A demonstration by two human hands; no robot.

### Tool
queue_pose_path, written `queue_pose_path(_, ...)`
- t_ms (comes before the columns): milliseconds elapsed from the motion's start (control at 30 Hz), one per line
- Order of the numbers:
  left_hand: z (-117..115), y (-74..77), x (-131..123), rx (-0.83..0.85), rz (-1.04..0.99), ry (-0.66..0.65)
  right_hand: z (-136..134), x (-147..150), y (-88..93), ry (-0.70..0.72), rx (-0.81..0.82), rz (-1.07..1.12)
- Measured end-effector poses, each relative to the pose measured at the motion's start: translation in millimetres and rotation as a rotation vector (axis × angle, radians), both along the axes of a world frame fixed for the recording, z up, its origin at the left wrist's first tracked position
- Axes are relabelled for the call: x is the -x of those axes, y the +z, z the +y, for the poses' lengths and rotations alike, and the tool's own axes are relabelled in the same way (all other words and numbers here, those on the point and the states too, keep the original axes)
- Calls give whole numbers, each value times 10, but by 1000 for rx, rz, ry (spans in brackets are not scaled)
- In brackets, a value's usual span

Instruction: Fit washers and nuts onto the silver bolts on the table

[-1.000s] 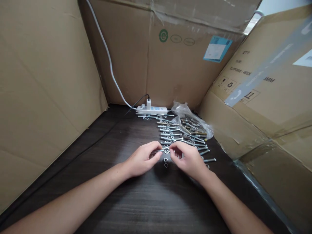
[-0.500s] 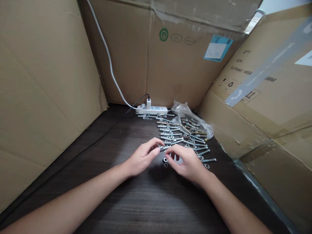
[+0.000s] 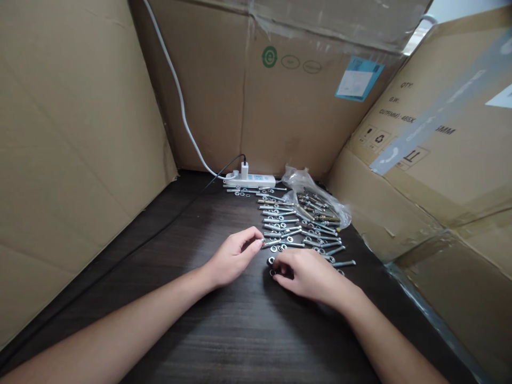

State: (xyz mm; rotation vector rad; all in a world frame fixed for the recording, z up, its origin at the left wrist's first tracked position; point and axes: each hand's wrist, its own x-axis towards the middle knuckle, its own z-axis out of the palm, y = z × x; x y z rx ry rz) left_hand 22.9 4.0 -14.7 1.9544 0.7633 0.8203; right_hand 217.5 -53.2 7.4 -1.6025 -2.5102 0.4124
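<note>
Left grip (image 3: 234, 258): thumb and fingertip nearly together, small bright bit at the tips; cannot tell whether it's clamped on anything. Right grip (image 3: 308, 272): thumb and fingers apart, curled low over the counter (image 3: 224, 325).

Head view, vs half a second ago: right grip has dropped nearer the wearer, off the bolts and down to the loose nut (image 3: 271, 261) and thin ring (image 3: 272, 272). Left fingertips have drawn closer together, arm about the same. Washers (image 3: 273, 248) and a bolt (image 3: 294, 245) that the right grip partly covered now show. Power strip (image 3: 262, 180) and plastic bag (image 3: 298, 178) unchanged.

Positions: short metal sleeve (image 3: 272, 244) lies just right of the left fingertips, bolt just beyond it, past the right grip's knuckles. Nut sits at the right fingertips, ring by the right thumb tip; contact unclear.
</note>
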Motion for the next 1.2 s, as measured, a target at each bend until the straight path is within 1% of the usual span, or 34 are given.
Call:
queue_pose_path(267, -5, -1, 2, -21, 39, -27, 5, 35, -12, 29, -71, -58)
queue_pose_path(500, -14, -1, -2, -36, 43, -27, -12, 66, -9, 54, -66, -95)
queue_pose_path(867, -12, -16, -10, -34, 45, -31, 1, 152, -78, 74, -195, -251)
queue_pose_path(933, -10, -11, -10, -37, 40, -35, 10, 152, -104, 79, -216, -227)
queue_pose_path(1033, -13, 3, -9, -37, 41, -46, 19, 129, -129, 45, -275, -108)
queue_pose_path(1200, -58, -3, -12, -49, 49, -39, -1, 84, -125, -97, -546, 207)
